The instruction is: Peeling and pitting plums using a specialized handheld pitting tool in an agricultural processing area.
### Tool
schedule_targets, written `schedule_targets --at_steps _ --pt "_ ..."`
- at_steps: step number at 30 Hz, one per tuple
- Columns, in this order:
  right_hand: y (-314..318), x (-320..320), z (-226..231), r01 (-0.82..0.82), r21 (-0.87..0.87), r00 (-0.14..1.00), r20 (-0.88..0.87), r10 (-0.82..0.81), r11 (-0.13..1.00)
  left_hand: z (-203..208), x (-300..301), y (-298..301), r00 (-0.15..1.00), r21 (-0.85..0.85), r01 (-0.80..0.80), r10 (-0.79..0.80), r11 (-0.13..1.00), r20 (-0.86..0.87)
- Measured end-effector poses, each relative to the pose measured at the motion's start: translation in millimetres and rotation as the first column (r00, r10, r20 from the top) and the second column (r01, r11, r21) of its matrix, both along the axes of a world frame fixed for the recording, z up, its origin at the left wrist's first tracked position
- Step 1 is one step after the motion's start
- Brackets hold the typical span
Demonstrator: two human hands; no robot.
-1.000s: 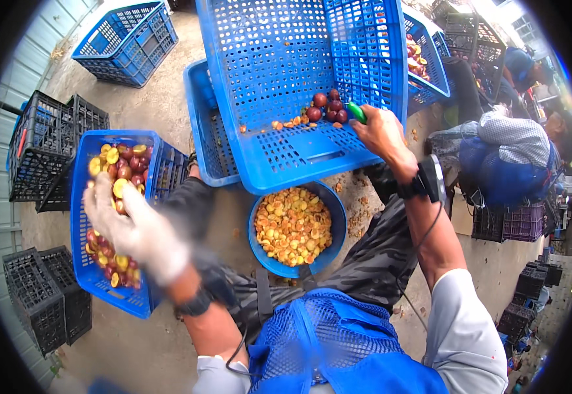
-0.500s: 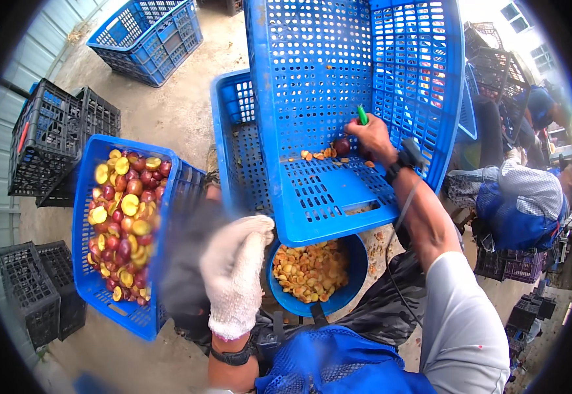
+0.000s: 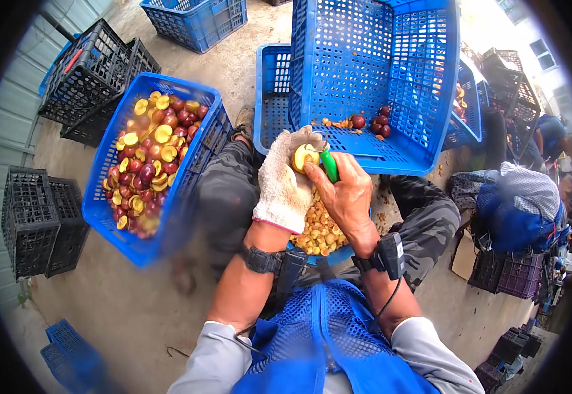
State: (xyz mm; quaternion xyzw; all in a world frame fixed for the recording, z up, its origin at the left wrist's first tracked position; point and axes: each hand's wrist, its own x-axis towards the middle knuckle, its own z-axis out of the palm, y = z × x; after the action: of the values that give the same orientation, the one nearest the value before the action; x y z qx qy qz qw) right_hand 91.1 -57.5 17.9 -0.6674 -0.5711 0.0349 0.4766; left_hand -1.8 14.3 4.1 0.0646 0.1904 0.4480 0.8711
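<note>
Over the blue bucket (image 3: 341, 255), my two hands are close together. My left hand (image 3: 278, 187), in a whitish knit glove, grips a cut plum (image 3: 304, 157) with its yellow flesh showing. My bare right hand (image 3: 351, 197) is closed round a small green-handled tool (image 3: 329, 167), its thin metal tip at the fruit. Orange-brown plum pits (image 3: 318, 230) fill the bucket, partly hidden beneath my hands. Just beyond, a large blue crate (image 3: 391, 159) tilts toward me. A few dark red plums (image 3: 381, 121) and some pits lie along its lower side.
To my left, a blue crate (image 3: 202, 157) is heaped with halved plums (image 3: 147, 174). Black crates (image 3: 30, 213) stand by the corrugated wall. Another blue crate (image 3: 200, 29) sits farther off. On the right is another person (image 3: 515, 203) in blue and grey, near more crates.
My right hand has come out of the tilted crate with the tool and now meets my left hand over the bucket. A cut plum now shows in my left hand. The view has shifted.
</note>
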Motion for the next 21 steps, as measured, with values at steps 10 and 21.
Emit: schedule_targets --at_steps 10,21 --pt "-29.9 6.6 8.3 -0.124 -0.391 0.990 0.009 0.139 0.912 5.7 4.7 -3.1 0.994 0.017 0.041 -0.039 0.999 -0.098" --pt "-38.7 -13.5 8.3 -0.455 -0.417 0.783 -0.608 0.130 0.786 12.4 -12.5 0.0 0.949 0.136 0.190 -0.147 0.972 -0.280"
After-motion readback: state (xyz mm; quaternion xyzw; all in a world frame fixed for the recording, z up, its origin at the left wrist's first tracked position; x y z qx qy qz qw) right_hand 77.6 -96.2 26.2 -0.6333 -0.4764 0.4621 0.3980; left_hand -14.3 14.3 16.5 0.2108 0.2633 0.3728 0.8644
